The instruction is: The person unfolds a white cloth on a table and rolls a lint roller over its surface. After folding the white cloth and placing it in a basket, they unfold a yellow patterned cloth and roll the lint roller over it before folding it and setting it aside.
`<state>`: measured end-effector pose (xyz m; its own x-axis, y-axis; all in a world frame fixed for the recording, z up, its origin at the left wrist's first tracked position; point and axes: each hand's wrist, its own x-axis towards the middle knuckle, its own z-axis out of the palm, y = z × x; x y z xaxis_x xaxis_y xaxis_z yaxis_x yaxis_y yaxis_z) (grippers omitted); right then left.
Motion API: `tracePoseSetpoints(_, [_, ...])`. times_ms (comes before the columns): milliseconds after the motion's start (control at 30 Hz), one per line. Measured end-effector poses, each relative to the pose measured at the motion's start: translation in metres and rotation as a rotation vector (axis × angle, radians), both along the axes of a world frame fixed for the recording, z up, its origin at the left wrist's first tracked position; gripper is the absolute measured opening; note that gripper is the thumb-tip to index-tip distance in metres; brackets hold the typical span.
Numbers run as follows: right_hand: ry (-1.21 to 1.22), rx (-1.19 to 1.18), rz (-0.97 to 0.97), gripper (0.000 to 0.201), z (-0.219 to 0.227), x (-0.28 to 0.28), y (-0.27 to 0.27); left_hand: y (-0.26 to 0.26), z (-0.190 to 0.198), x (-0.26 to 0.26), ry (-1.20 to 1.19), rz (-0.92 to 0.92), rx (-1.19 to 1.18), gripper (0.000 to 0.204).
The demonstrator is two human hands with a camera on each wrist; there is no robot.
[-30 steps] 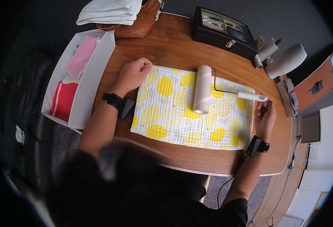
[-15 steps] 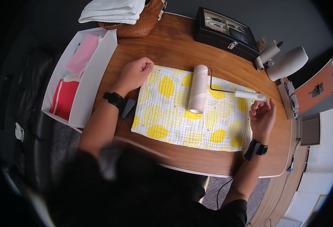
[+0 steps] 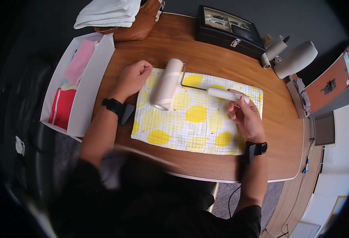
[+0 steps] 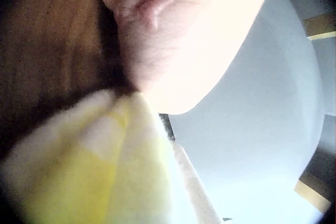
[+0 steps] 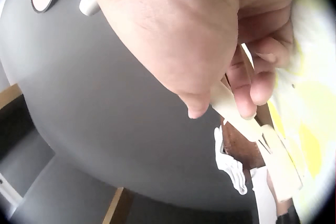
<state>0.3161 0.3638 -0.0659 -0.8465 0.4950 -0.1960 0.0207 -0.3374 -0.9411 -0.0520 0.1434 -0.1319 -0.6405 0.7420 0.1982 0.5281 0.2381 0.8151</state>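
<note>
A yellow-and-white lemon-print cloth [image 3: 196, 137] lies flat on the wooden table. My left hand [image 3: 132, 79] pinches its upper left corner; in the left wrist view the cloth [image 4: 105, 171] gathers in folds below the left hand [image 4: 178, 35]. The right hand [image 3: 247, 121] holds the white handle [image 3: 222, 93] of a lint roller by its end, thumb on top. The pale roller head [image 3: 168, 85] lies over the left part of the cloth, near the left hand. In the right wrist view, fingers of the right hand [image 5: 210, 35] curl around the handle [image 5: 236, 116].
A white box [image 3: 88, 87] with pink and red folded cloths stands left. White folded towels [image 3: 109, 14] lie on a brown woven bag [image 3: 140, 25] at the back left. A black glass-topped case [image 3: 230, 35], a white vase [image 3: 297, 59] and a small box [image 3: 297, 97] stand at the back and right.
The lint roller has moved left across the cloth, from its middle to near the left hand, with the right hand following. The left hand stays at the corner.
</note>
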Motion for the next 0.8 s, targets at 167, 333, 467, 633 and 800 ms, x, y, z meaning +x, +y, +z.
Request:
tracePoseSetpoints(167, [0.068,-0.035,-0.23,0.047,-0.004,0.001,0.005,-0.003,0.017,0.008,0.037,0.028,-0.081,0.019])
tracePoseSetpoints(333, [0.268,-0.143,-0.606,0.036,0.002,0.037,0.056,-0.003,0.011,0.006,0.023,0.03,-0.033,0.021])
tracePoseSetpoints(467, [0.248,-0.049,-0.79,0.033,-0.019,0.073,0.093,-0.006,0.024,0.011,0.034,0.039,-0.09,0.021])
tracePoseSetpoints(633, [0.132,0.005,-0.741,0.031,-0.016,0.046,0.071,-0.008,0.013,0.004,0.05,0.032,-0.045,0.021])
tracePoseSetpoints(800, [-0.128,0.119,-0.47,0.046,0.006,-0.008,0.003,-0.005,0.017,0.006,0.019,0.022,-0.063,0.021])
